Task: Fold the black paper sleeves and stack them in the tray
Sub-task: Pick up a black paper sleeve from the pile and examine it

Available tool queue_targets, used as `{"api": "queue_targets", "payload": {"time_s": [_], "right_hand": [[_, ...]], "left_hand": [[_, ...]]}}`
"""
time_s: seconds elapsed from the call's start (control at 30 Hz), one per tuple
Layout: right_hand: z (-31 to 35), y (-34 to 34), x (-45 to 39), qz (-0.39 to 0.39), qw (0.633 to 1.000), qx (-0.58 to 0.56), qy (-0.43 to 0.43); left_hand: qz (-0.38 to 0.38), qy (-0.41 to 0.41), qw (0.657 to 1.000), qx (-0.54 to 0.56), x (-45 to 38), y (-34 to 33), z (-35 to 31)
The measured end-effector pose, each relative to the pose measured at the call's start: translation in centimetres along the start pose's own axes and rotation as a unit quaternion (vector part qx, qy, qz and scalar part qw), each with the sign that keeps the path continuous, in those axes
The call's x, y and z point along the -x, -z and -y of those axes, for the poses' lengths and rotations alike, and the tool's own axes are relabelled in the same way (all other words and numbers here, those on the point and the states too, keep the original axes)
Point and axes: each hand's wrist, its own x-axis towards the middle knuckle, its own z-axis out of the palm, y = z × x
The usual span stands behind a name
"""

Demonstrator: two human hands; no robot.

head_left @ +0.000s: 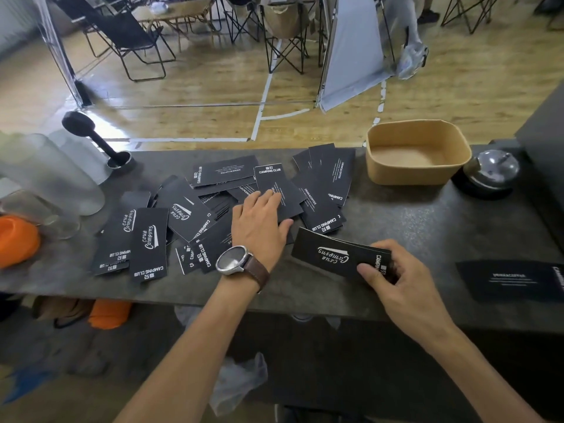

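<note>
While the right hand [396,276] pinches one flat black paper sleeve [338,257] at the near table [427,215] edge, the left hand [259,218] rests flat-fingered on the scattered pile [195,209]. The tan tray [418,172] appears empty; the held sleeve probably needs folding next.

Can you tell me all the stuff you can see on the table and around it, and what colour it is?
loose paper sleeves: many, black with white print, scattered over the middle of the table
held sleeve: one, black, near the front edge
lone sleeve: one, black, flat at the right end
tray: one, tan, nothing visible inside, back right
table: one, dark grey
bell: one, silver on a black base, right of the tray
tamper: one, black, back left
plastic cups: a few, clear, lying at the left
orange thing: one, far left edge
folding chairs: several, black, on the wooden floor behind
watch: one, silver with brown strap, left wrist
left hand: flat on the loose sleeves
right hand: pinches the held sleeve's end
</note>
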Motion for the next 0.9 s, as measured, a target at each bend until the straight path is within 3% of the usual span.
{"api": "queue_targets", "payload": {"time_s": [0.13, 0.3, 0.5, 0.7, 0.8, 0.9], "right_hand": [[-0.1, 0.1, 0.0, -0.009, 1.000, -0.024, -0.018], [-0.6, 0.2, -0.1, -0.009, 0.999, -0.031, -0.026], [-0.8, 0.1, -0.1, -0.013, 0.999, -0.031, -0.021], [-0.6, 0.1, 0.0, -0.016, 0.999, -0.030, -0.025], [-0.5, 0.2, 0.0, -0.018, 0.999, -0.025, -0.023], [-0.5, 0.4, -0.1, -0.014, 0.999, -0.031, -0.028]], "left_hand": [[-0.039, -0.012, 0.999, 0.031, 0.4, -0.2, 0.1], [-0.031, -0.063, 0.996, 0.061, 0.7, 0.7, 0.6], [-0.157, -0.073, 0.985, -0.005, 1.1, 1.9, 0.2], [-0.079, -0.100, 0.992, -0.008, 1.5, 2.0, 0.9], [-0.148, -0.045, 0.987, 0.042, 2.3, 3.1, 0.7], [-0.275, 0.100, 0.938, 0.184, 3.5, 5.7, 1.9]]}}
